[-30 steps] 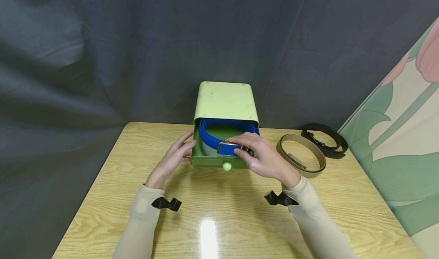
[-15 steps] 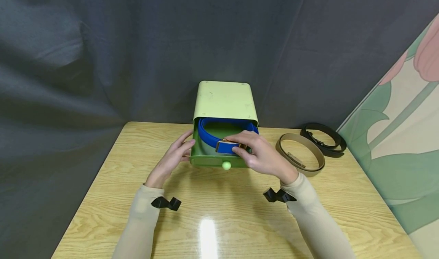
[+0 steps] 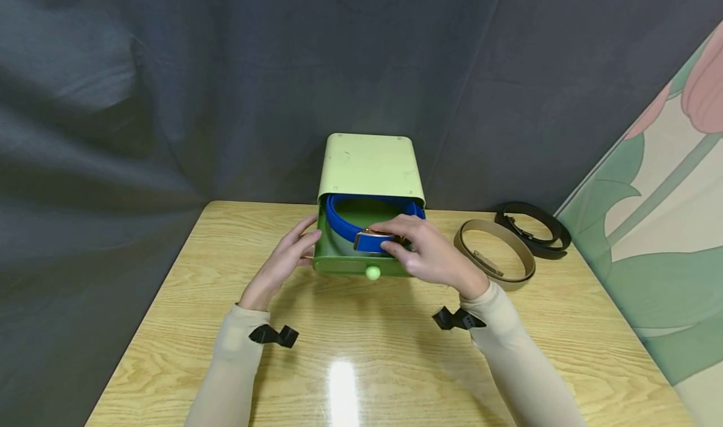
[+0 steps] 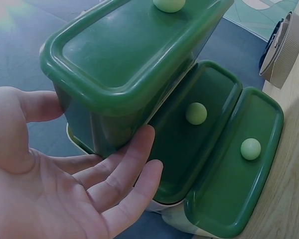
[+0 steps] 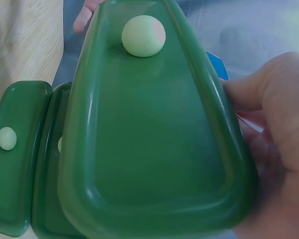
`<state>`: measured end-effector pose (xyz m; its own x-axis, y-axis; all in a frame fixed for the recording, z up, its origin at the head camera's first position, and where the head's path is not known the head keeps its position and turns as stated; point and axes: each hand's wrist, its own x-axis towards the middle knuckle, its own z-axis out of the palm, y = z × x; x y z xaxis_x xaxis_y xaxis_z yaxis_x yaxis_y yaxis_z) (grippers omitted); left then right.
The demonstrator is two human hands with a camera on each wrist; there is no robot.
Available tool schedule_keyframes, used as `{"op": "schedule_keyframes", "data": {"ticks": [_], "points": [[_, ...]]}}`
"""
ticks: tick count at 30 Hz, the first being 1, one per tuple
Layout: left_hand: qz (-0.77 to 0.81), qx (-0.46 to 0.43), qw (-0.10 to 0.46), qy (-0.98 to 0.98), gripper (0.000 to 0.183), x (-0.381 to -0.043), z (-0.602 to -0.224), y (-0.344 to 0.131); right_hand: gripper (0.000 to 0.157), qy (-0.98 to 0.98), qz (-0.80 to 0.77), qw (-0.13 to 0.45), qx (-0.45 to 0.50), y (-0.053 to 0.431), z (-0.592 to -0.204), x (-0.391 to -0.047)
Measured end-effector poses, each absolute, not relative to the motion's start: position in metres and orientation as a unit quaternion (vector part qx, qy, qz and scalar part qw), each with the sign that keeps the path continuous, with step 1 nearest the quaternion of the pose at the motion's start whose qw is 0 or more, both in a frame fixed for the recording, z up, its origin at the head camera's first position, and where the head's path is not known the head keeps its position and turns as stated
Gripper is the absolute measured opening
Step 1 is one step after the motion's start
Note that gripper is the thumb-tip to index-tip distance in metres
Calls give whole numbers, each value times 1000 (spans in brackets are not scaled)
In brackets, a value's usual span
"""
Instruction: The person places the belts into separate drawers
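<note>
A coiled blue belt (image 3: 341, 223) stands on edge inside the pulled-out green drawer (image 3: 344, 265), its rear part under the cabinet top. My right hand (image 3: 433, 254) pinches the belt by its gold-edged buckle (image 3: 370, 243) near the drawer's front right; in the right wrist view the drawer front (image 5: 154, 124) hides most of the belt. With fingers extended, my left hand (image 3: 280, 260) touches the drawer's left side. In the left wrist view, the fingers (image 4: 129, 164) lie at the side and underside of that drawer.
The pale green cabinet (image 3: 369, 163) stands at the table's back against a dark curtain (image 3: 282, 88). Two lower drawers (image 4: 219, 164) sit below, pushed in. Coiled on the right are a tan belt (image 3: 464, 240) and a black belt (image 3: 556, 229). A flower-patterned panel (image 3: 661, 226) borders the right side.
My right hand has shifted very slightly to the left with the blue buckle in its grip. The left hand stays at the drawer's side.
</note>
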<state>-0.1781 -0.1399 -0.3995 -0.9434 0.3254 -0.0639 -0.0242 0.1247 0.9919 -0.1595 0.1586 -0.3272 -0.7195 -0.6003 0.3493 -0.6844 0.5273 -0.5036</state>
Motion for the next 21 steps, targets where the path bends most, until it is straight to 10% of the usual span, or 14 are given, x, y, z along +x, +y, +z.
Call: {"op": "schedule_keyframes", "data": {"ticks": [21], "points": [[655, 100, 132, 737, 66, -178, -399, -141, 32, -866, 333, 13, 373, 160, -331, -176]]}}
